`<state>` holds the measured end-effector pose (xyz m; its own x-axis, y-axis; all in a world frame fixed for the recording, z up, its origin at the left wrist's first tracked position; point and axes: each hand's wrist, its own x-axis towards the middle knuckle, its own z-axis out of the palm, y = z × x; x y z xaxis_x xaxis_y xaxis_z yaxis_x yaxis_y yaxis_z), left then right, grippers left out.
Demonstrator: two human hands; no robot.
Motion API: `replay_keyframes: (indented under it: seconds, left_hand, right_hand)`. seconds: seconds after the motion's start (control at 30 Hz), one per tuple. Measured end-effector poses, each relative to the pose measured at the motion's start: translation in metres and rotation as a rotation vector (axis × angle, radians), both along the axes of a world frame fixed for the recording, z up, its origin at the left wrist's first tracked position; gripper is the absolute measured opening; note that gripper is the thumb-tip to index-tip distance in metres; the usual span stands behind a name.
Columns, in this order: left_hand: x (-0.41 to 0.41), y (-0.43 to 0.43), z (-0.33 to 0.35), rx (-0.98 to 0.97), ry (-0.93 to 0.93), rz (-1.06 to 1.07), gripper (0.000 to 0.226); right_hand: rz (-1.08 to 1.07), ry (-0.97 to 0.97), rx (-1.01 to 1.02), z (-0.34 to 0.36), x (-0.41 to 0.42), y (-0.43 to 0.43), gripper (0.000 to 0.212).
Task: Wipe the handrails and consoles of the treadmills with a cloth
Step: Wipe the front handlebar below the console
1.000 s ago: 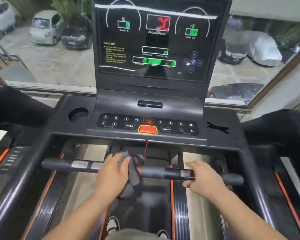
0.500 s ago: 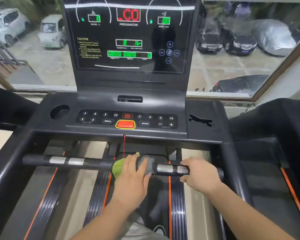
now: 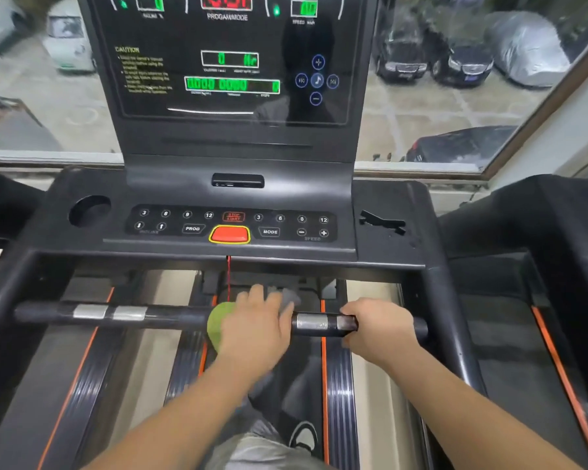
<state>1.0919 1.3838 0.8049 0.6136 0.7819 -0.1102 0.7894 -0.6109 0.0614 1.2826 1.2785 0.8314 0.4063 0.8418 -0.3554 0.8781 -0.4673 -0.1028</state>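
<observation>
A black front handrail (image 3: 170,315) with silver sensor plates crosses the treadmill below the console (image 3: 231,225). My left hand (image 3: 257,329) lies over a green and grey cloth (image 3: 218,325) wrapped on the middle of the rail, fingers curled over it. Further right, my right hand (image 3: 379,329) grips the rail beside a silver plate (image 3: 311,322). The console has a dark keypad, a red stop button (image 3: 230,234) and a lit display screen (image 3: 231,59) above.
A round cup holder (image 3: 89,210) sits at the console's left. A red safety cord (image 3: 228,278) hangs from the stop button toward the rail. Neighbouring treadmills (image 3: 540,232) flank both sides. A window behind shows parked cars. My shoe (image 3: 304,435) stands on the belt.
My left hand has slid the cloth rightward along the rail, from left of centre to the middle, showing its green side. My right hand stays gripping the rail. The view moved closer.
</observation>
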Motion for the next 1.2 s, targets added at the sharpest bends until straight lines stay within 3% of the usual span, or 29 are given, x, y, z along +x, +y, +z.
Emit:
replay_keyframes:
  seconds: [0.07,0.13,0.23,0.3,0.4,0.47,0.53,0.63,0.7,0.8,0.87,0.97,1.1,1.2]
  left_hand:
    - [-0.031,-0.02,-0.016,0.08,-0.166,-0.068,0.042]
    - [-0.04,-0.021,-0.025,0.074,-0.201,-0.089,0.053]
    - [-0.011,-0.004,-0.008,0.065,0.01,-0.044,0.034]
    - [0.017,0.019,0.006,-0.048,0.125,-0.008,0.037]
    - [0.047,0.054,0.022,-0.374,0.285,0.058,0.041]
    - [0.055,0.057,0.023,-0.402,0.312,0.067,0.043]
    - [0.047,0.038,0.015,-0.253,0.245,0.068,0.04]
    - [0.003,-0.016,-0.002,-0.03,-0.068,-0.003,0.037]
    - [-0.026,-0.04,-0.022,-0.025,-0.194,-0.082,0.054]
    - [-0.035,-0.041,-0.037,0.037,-0.207,-0.141,0.069]
    - [-0.022,-0.031,-0.029,0.031,-0.119,-0.152,0.066]
    - [0.011,0.003,-0.003,-0.098,0.074,-0.077,0.038]
    - [0.052,0.048,0.028,-0.423,0.269,0.0,0.042]
    - [0.059,0.032,0.03,-0.335,0.262,0.016,0.04]
  right_hand:
    - [-0.002,-0.005,0.005,-0.002,0.001,0.001,0.015]
    - [-0.022,0.004,-0.021,-0.003,0.001,0.003,0.013]
    - [-0.039,0.023,-0.028,-0.003,0.003,0.006,0.011]
    - [-0.044,0.017,-0.017,-0.002,0.002,0.005,0.016]
    - [-0.062,0.021,0.009,0.001,-0.002,0.003,0.019]
    - [-0.074,0.04,0.014,0.003,-0.004,0.001,0.019]
    - [-0.083,0.056,0.018,0.002,-0.003,0.0,0.019]
    - [-0.081,0.042,0.029,-0.002,-0.001,0.0,0.017]
    - [-0.075,0.043,0.012,-0.003,0.0,0.001,0.016]
    - [-0.068,0.033,-0.001,-0.002,0.002,0.003,0.009]
    - [-0.061,0.033,-0.013,-0.001,0.003,0.004,0.013]
    - [-0.055,0.014,-0.024,0.001,0.002,0.005,0.015]
    - [-0.062,0.02,-0.007,0.004,-0.002,0.003,0.013]
    - [-0.089,0.038,-0.003,0.004,-0.004,0.001,0.017]
